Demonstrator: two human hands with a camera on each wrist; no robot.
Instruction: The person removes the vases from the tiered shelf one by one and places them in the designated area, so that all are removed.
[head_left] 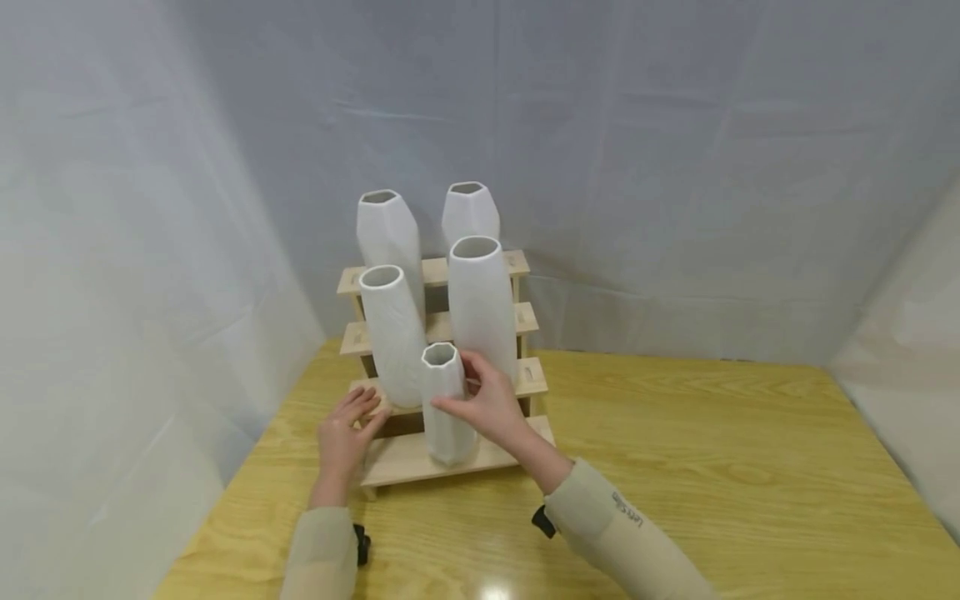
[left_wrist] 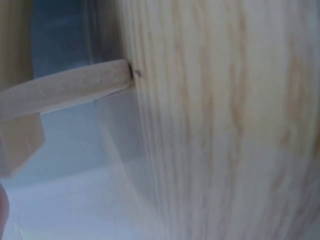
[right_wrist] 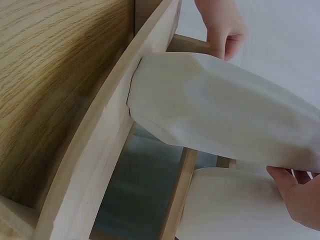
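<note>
My right hand grips the small white faceted vase near its rim, thumb on the front and fingers round the far side. The vase stands on the lowest step of a light wooden stepped stand; in the right wrist view its base meets the board. At the stand's left side, my left hand pinches the end of the second step, with thumb and fingertips at the board. Directly behind the small vase are a ribbed-looking white vase on the left and a taller smooth white vase on the right.
Two angular white vases, left and right, stand higher on the stand, close together. The stand rests on a yellowish wooden table. Pale sheeting hangs behind and at both sides.
</note>
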